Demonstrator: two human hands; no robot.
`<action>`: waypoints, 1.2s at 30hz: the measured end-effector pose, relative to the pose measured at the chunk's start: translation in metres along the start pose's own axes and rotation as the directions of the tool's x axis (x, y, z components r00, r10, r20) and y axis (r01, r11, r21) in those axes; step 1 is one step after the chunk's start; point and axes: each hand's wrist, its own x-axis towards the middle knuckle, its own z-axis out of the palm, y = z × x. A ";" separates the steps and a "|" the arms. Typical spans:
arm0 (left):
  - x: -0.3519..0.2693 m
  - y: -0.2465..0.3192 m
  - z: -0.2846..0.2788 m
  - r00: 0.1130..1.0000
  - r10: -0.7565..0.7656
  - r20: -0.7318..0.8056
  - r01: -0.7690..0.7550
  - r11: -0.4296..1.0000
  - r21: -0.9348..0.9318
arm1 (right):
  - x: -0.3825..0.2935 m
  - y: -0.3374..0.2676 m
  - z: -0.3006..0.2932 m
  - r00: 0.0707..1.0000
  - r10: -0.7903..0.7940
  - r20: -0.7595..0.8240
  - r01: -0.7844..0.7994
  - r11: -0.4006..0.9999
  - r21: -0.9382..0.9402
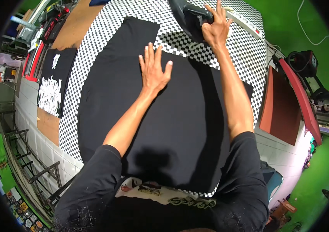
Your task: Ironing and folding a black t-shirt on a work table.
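Observation:
A black T-shirt (164,121) is spread over a table covering with a black-and-white check (92,43), one sleeve (141,32) reaching towards the far side. My left hand (154,71) rests palm down on the upper part of the shirt, its fingers apart. Beyond the shirt's far edge, at the upper right, is a dark clothes iron (186,17). My right hand (217,27) is at the rear end of its handle (197,13), with the fingers spread rather than wrapped round it. The fingers partly hide that end of the handle.
A white power strip (244,23) lies right of the iron. Left of the checked cloth is a folded black T-shirt (52,84) with a white print. A heat press (300,98) with a red-brown pad stands at the right. Metal racking (37,162) is at lower left.

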 end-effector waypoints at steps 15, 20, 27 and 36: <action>-0.129 -0.004 -0.060 0.964 -0.042 0.263 0.039 0.999 0.018 | -0.177 -0.100 -0.144 0.851 -0.038 0.523 0.323 0.824 -0.466; -0.137 -0.002 -0.053 0.950 -0.013 0.312 -0.022 0.994 0.111 | -0.171 -0.082 -0.132 0.894 -0.019 0.447 0.278 0.806 -0.523; -0.139 -0.006 -0.050 0.953 0.001 0.303 -0.049 0.987 0.150 | -0.139 -0.056 -0.120 0.917 0.151 0.370 0.148 0.732 -0.665; -0.138 -0.003 -0.050 0.952 -0.014 0.306 -0.039 0.985 0.168 | -0.160 0.016 -0.189 0.896 0.241 0.374 0.192 0.549 -0.813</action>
